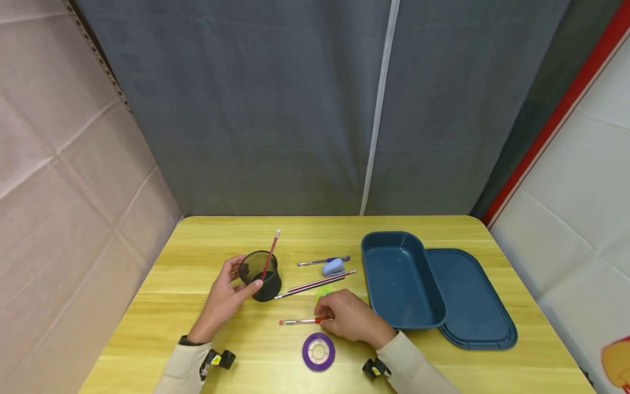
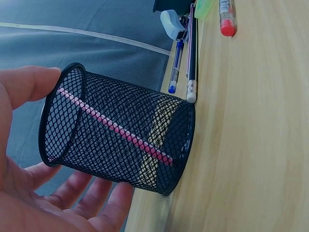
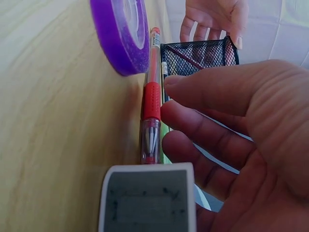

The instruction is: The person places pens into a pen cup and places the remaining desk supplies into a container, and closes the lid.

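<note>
Grey curtain point(image 1: 275, 109) hangs behind a pale wooden bench point(image 1: 143, 334) in the head view. On it, toward the left, the left hand point(image 1: 221, 298) holds a black mesh cup point(image 1: 266, 290), a red pencil point(image 1: 272, 249) leaning inside. Right of the cup lie a blue pen point(image 1: 315, 262), a small light-blue object point(image 1: 333, 267) and some pencils point(image 1: 315, 284), with a green item point(image 1: 322, 293) partly hidden by the right hand point(image 1: 351, 317). That hand is at one end of a red pen point(image 1: 297, 322), just above a purple tape roll point(image 1: 307, 355); farther right, a blue box point(image 1: 401, 279) overlaps its lid point(image 1: 472, 301). From the left wrist, the left grip pinches the cup, thumb on the rim and fingers along the opposite side, and the red pencil shows through the mesh. From the right wrist, the right grip is parted, thumb and bent fingers just beside the red pen, which lies on the bench near the tape; whether the fingertips touch it, I cannot tell.
</note>
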A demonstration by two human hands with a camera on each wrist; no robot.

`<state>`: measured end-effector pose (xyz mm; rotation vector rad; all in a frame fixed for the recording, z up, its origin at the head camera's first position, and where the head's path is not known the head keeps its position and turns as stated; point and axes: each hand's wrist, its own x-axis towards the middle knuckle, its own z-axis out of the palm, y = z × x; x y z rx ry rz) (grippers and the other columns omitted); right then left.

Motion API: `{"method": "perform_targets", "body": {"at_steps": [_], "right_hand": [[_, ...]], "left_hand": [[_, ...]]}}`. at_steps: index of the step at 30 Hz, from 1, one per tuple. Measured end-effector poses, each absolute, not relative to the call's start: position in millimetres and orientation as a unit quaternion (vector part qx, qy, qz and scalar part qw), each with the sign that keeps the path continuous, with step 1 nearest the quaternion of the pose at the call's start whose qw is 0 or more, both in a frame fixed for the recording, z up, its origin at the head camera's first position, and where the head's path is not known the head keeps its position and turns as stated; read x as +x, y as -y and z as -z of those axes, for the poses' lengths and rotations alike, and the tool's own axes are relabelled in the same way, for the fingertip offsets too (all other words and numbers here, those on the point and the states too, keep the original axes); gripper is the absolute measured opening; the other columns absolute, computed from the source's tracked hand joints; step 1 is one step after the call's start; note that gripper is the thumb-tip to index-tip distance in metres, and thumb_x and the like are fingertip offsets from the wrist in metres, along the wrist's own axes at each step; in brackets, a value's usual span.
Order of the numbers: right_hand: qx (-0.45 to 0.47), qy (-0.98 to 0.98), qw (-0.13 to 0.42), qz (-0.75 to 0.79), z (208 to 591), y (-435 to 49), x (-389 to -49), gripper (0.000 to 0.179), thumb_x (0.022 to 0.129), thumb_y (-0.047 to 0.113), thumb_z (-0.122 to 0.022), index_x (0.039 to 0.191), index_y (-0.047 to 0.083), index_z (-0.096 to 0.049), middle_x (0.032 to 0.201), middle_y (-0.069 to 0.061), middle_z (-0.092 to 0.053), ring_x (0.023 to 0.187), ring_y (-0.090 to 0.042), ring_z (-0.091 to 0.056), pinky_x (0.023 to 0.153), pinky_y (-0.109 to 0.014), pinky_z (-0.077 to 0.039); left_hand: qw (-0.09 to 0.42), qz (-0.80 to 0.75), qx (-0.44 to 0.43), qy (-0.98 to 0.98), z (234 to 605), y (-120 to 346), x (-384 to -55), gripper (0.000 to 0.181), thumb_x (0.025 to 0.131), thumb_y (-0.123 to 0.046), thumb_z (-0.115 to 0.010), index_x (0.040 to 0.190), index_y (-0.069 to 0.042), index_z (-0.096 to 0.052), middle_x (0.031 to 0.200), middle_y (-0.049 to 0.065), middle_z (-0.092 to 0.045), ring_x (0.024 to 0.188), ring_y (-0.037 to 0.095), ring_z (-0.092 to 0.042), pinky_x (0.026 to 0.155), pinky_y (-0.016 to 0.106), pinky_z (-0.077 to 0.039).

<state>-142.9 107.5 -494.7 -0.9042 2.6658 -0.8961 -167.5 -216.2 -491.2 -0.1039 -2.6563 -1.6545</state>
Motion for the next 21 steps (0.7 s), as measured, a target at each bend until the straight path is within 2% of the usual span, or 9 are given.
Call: {"method": "perform_targets", "body": {"at_steps": [7,14,21], "right_hand": [[-0.303,-0.905,0.084,0.288,494.7,-109.9,-140.2,0.014,0.088,0.01,-0.083,0.096,0.02,-0.078,0.085,0.013,-0.072,0.074,0.002,-0.058,0.071,-0.018,-0.051],[-0.293,-0.922,0.077,0.242,494.6,-107.8,-138.1,0.015,0.086,0.015,-0.085,0.095,0.024,-0.078,0.086,0.016,-0.07,0.077,0.001,-0.057,0.073,-0.023,-0.052],[-0.286,-0.929,0.071,0.223,499.4,-105.6,-138.5,0.015,0.086,0.016,-0.086,0.092,0.026,-0.078,0.084,0.017,-0.068,0.076,0.0,-0.055,0.07,-0.024,-0.05]], "left_hand": [[0.003,0.524,-0.028,0.851,489.4,216.2,-167.3,0.081,0.094,-0.03,-0.082,0.159,-0.015,-0.037,0.154,0.022,-0.049,0.143,0.041,-0.048,0.11,0.057,-0.049],[0.01,0.526,-0.033,0.85,490.4,216.6,-167.9,0.078,0.094,-0.029,-0.082,0.157,-0.013,-0.039,0.151,0.023,-0.052,0.139,0.039,-0.051,0.107,0.052,-0.051],[0.006,0.53,-0.033,0.847,490.6,216.9,-167.8,0.079,0.094,-0.029,-0.082,0.158,-0.013,-0.038,0.152,0.023,-0.051,0.14,0.04,-0.05,0.109,0.056,-0.05]]}}
